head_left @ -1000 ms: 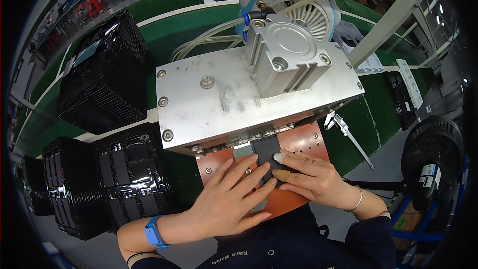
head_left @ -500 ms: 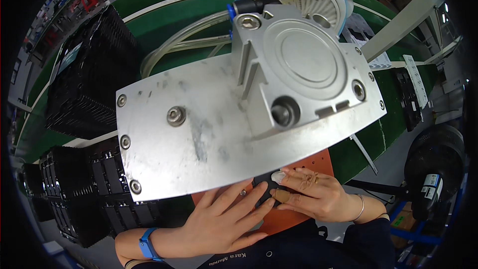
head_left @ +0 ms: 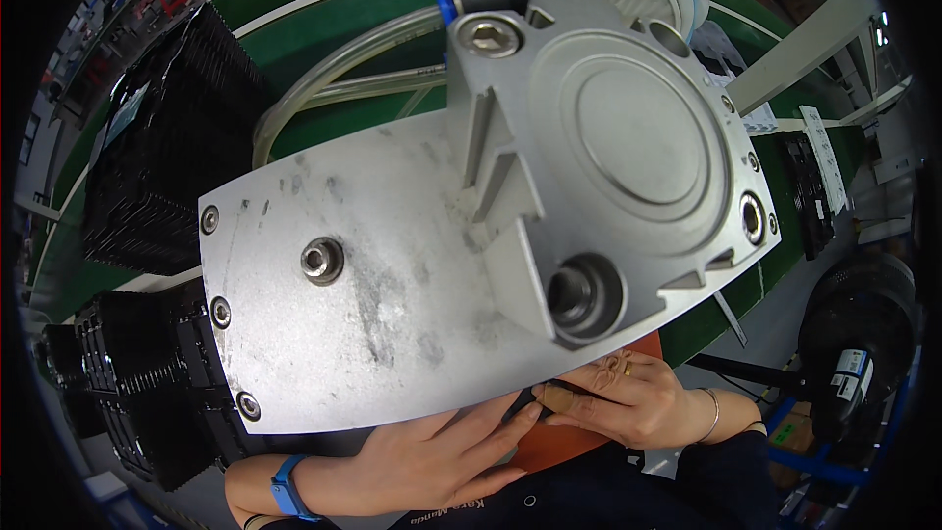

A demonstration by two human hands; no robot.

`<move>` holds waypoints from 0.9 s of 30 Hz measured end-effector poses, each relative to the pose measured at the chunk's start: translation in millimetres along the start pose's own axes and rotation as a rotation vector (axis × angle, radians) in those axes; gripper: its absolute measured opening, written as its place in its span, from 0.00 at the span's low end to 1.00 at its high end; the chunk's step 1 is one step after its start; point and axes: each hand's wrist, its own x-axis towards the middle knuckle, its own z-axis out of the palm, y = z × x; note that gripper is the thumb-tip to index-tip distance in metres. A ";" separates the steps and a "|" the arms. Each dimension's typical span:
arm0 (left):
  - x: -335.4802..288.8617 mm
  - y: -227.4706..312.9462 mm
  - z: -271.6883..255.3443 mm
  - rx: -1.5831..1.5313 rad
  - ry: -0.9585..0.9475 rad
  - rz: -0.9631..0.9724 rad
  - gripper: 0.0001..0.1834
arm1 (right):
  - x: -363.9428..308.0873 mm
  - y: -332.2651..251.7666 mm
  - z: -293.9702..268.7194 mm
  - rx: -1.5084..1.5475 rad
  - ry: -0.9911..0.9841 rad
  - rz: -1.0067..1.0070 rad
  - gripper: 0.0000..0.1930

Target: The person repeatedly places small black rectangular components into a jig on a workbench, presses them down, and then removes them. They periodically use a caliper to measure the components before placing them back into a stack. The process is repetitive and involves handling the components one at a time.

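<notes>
My left hand (head_left: 422, 461) lies palm down with its fingers stretched out and slightly spread; several fingertips pass under the metal plate. Facing it, my right hand (head_left: 628, 404) is curled, its thumb in a tan finger cover (head_left: 557, 398) close to a left fingertip. The right hand's other fingertips are hidden by the plate. A dark flat part (head_left: 522, 400) shows only as a sliver between the hands, above an orange base (head_left: 554, 444). What the right fingers grip cannot be made out.
Over the hands spreads a silver metal plate (head_left: 285, 334) with a bolted cylinder block (head_left: 628, 137) and clear air hoses (head_left: 324, 79). Stacked black trays (head_left: 167, 147) stand at the left, more trays (head_left: 128, 383) below. A black round machine (head_left: 854, 324) is at the right.
The metal plate and cylinder now look larger and reach lower, covering more of both hands and the dark part. The right hand's white finger cover has gone out of sight. Both hands stay nearly in place.
</notes>
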 end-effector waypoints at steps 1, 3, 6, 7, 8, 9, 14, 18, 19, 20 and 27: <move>0.8 -0.3 -0.4 0.000 0.004 0.001 0.28 | -0.4 0.0 0.7 0.007 0.008 0.000 0.15; 1.2 -0.3 -0.2 -0.003 0.014 0.000 0.28 | -0.8 1.0 3.3 0.023 0.022 -0.001 0.15; 3.2 -1.8 -0.2 -0.005 0.031 0.005 0.27 | 1.7 -2.1 2.3 0.005 0.037 0.005 0.13; 4.5 -2.2 -1.9 -0.002 0.031 0.009 0.27 | 0.7 -5.2 2.4 0.046 0.016 0.043 0.13; 5.3 -2.2 -3.2 -0.001 0.031 0.013 0.27 | -1.2 -9.3 2.9 0.087 -0.005 0.081 0.13; 5.3 -1.8 -3.6 -0.021 0.038 0.016 0.25 | -2.6 -12.8 2.8 0.128 -0.026 0.119 0.14; 5.2 -2.5 -6.0 -0.051 0.042 0.026 0.25 | -0.2 -20.8 -11.5 1.137 -0.004 0.434 0.23; 2.4 -0.3 -1.7 -0.048 0.097 0.069 0.26 | 11.3 -12.5 -19.7 1.592 0.258 0.779 0.21; 1.9 -1.0 -0.8 -0.041 0.107 0.088 0.27 | 18.1 -12.4 -19.8 1.472 0.272 0.844 0.17; 2.1 -1.2 0.2 -0.032 0.120 0.099 0.26 | 21.7 -11.0 -20.2 1.396 0.237 0.833 0.17; -1.6 4.9 -9.5 0.003 0.272 0.186 0.20 | 31.4 -7.8 -10.0 1.047 0.104 0.786 0.17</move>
